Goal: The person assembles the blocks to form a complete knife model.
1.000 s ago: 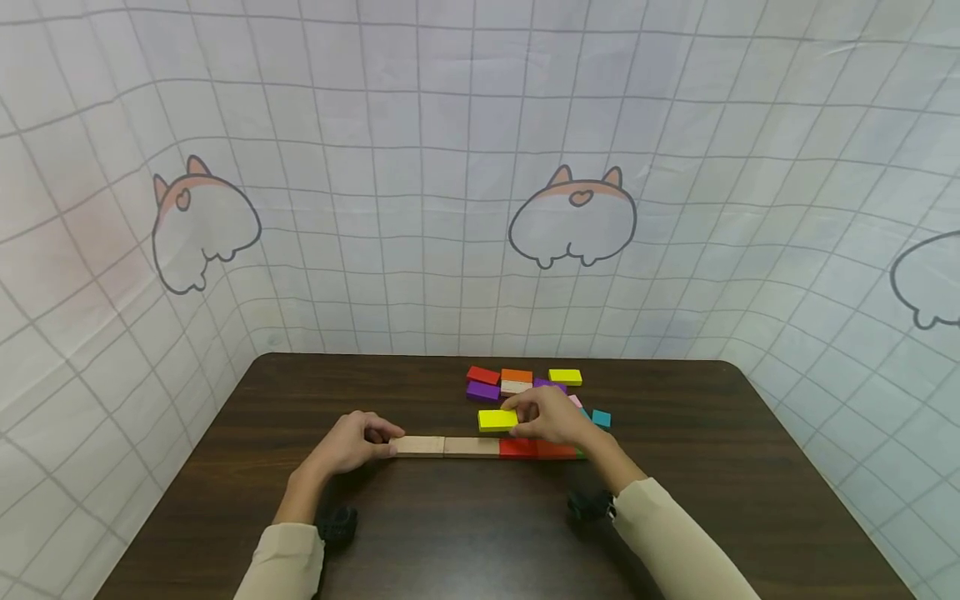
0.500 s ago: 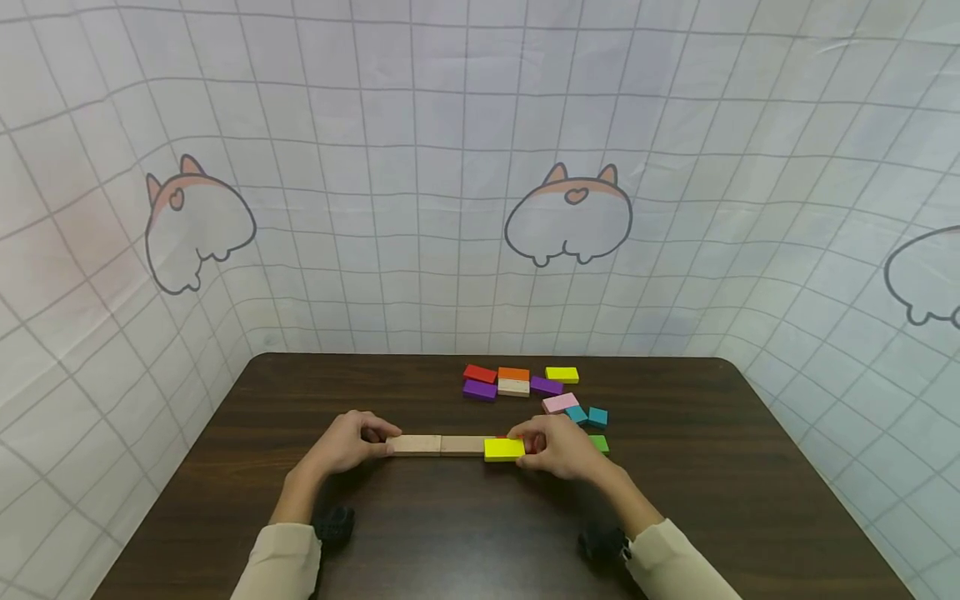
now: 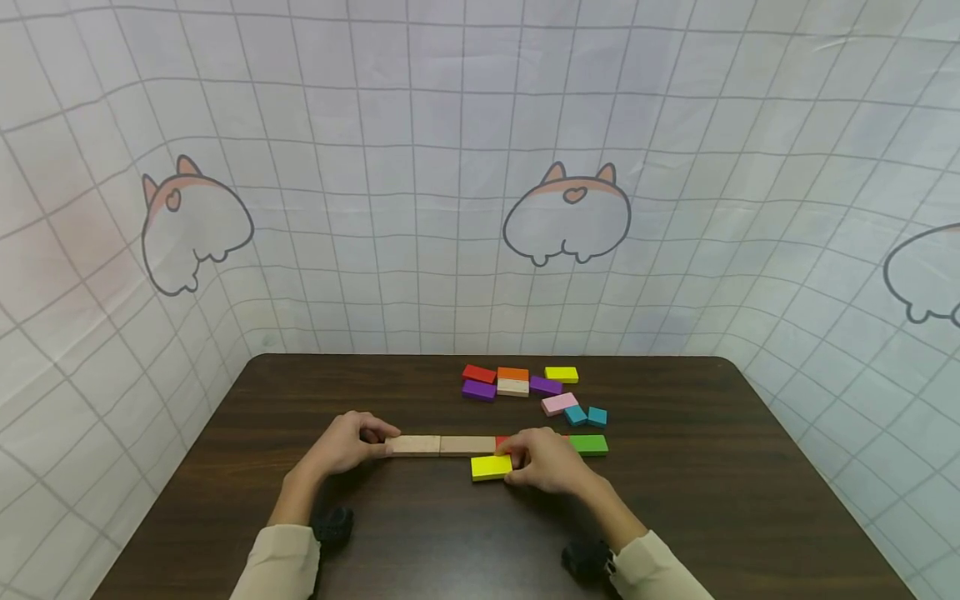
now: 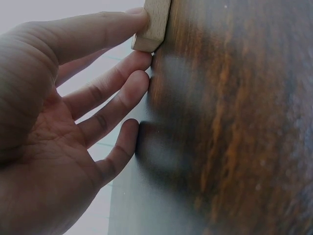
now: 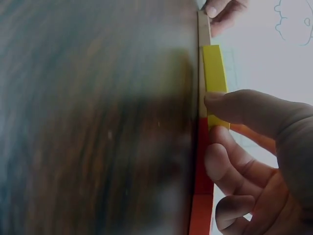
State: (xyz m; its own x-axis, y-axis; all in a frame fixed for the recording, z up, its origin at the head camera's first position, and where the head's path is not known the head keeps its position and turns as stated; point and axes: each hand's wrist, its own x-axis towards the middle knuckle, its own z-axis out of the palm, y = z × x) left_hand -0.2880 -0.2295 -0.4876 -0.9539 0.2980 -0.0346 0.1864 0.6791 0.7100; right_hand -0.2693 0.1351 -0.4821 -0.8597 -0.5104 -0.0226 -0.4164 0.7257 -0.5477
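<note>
A row of blocks lies end to end across the table (image 3: pixel 420 533): two plain wooden blocks (image 3: pixel 467 446), red blocks (image 5: pixel 202 164) and a green block (image 3: pixel 588 445). At its left end, my left hand (image 3: pixel 347 446) pinches the outermost wooden block (image 4: pixel 155 22) between thumb and index finger, other fingertips against the tabletop. My right hand (image 3: pixel 547 462) grips one end of a yellow block (image 3: pixel 491 468) between thumb and fingers. In the head view, this block appears just on the near side of the row, and the hand covers much of the red part.
Behind the row lie loose blocks: a red block (image 3: pixel 479 374), an orange block (image 3: pixel 513 374), a yellow one (image 3: pixel 561 375), purple ones (image 3: pixel 546 386), a pink block (image 3: pixel 558 405) and small blue blocks (image 3: pixel 597 417). A patterned curtain (image 3: pixel 420 308) stands beyond the table.
The right hand has brought the yellow block from behind the row, over the red part, to the near side, uncovering the pink and green blocks. The left hand keeps its hold.
</note>
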